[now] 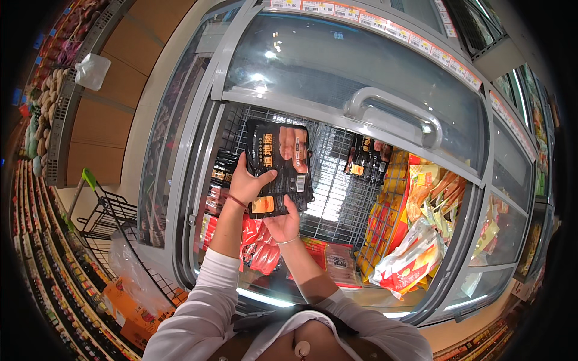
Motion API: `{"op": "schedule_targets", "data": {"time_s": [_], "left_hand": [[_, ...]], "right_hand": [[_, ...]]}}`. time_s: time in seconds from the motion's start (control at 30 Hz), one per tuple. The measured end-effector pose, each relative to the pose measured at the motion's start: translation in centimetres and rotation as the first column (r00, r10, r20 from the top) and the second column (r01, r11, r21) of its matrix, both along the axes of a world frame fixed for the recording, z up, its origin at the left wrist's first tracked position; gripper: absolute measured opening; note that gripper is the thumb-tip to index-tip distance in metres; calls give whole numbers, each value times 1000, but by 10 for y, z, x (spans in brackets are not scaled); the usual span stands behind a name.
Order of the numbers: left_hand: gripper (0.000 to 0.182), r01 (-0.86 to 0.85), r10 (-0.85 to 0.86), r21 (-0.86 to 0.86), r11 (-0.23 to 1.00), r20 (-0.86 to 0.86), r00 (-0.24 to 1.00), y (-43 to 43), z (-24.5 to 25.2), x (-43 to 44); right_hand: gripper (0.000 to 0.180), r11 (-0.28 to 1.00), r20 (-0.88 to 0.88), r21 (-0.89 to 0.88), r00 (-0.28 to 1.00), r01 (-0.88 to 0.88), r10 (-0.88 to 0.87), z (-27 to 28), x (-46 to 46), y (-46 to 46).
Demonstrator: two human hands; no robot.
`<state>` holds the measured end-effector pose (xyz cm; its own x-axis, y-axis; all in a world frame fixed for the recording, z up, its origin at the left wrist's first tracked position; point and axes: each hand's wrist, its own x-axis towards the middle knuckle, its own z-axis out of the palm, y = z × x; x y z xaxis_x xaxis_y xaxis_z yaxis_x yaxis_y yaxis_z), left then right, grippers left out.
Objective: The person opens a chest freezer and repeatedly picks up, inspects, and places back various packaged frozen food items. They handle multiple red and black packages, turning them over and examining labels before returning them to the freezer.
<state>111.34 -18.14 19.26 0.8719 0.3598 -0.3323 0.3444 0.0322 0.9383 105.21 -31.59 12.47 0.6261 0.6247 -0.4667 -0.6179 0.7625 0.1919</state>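
Note:
A black plastic pack of sausages [285, 153] is held over the open part of a chest freezer. My left hand [249, 178] grips its left side, the thumb lying across the front. At its lower edge, my right hand [284, 222] supports it, thumb on the front and fingers underneath. Below the pack, a wire basket [332, 194] lines the freezer. Another black sausage pack [368, 158] lies at the basket's right, and further black packs [222, 173] are stacked at its left. Red and clear packs [262, 248] lie near my wrists.
The freezer's glass lid [352, 67] with a grey handle [393, 110] covers the far half. Bagged frozen food [411, 257] fills the right side behind a wire divider. A shopping cart [108, 216] stands at the left, near a produce shelf [58, 131].

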Motion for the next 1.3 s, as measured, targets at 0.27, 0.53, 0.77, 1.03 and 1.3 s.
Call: {"op": "schedule_targets", "data": {"time_s": [0.27,0.53,0.77,1.03,1.3], "left_hand": [[78,502,-286,209,839,-615,734,19,-40,73],[79,759,-435,192,622,-722,539,43,-83,73],[75,871,-314,216,441,-872,375,30,-90,82],[74,850,-306,222,478,-865,398,34,-119,69],[89,177,192,713,678,-404,894,-36,-137,17]], "right_hand": [[44,983,-351,60,925,175,-143,-29,15,43],[36,993,-325,-68,939,95,-112,-68,-4,50],[32,998,-532,-6,846,-58,46,-50,11,28],[28,322,514,-853,768,411,383,38,122,-13],[62,-126,-302,-760,-175,638,937,-54,242,60]]}}
